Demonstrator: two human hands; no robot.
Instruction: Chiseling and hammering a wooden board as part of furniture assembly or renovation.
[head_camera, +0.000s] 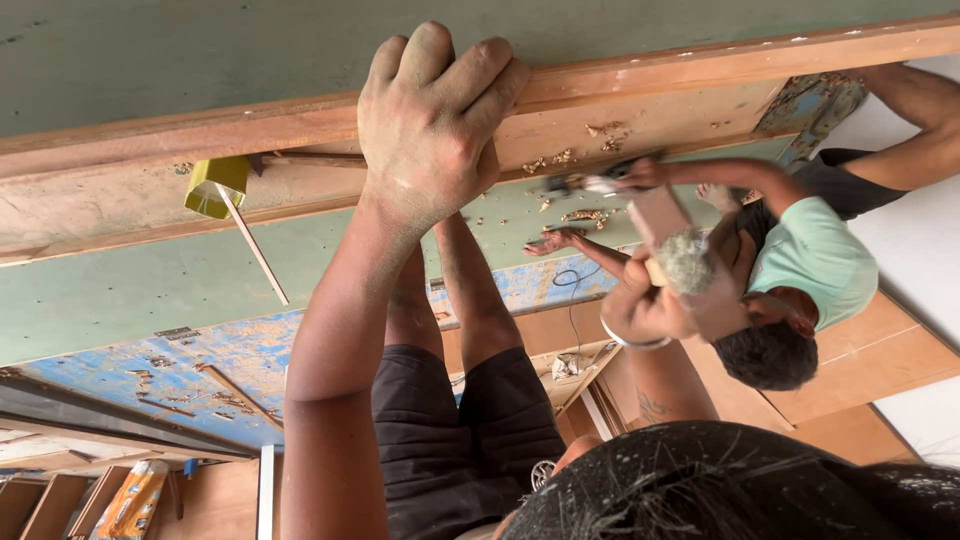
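Gripping with the left hand: fingers curled tight over the top edge of the long wooden frame, palm pressed on its face, dusty all over. Right hand, bangle on the wrist, is clamped on a wood block held up just off the frame, with a grey fuzzy tuft on the block's face; what the tuft is, cannot tell. Frame runs across the top of the head view, tilted, well above the green floor. A co-worker in a teal shirt crouches at the far end and holds a small power tool on the frame. Shavings are scattered near the tool. A yellow piece with a thin stick hangs under the frame on the near side. Progress, judged: most of the frame face looks like bare wood, so much of the surface work seems done; a blue paint patch is left at the far end. A flaking blue board lies on the floor, untouched.
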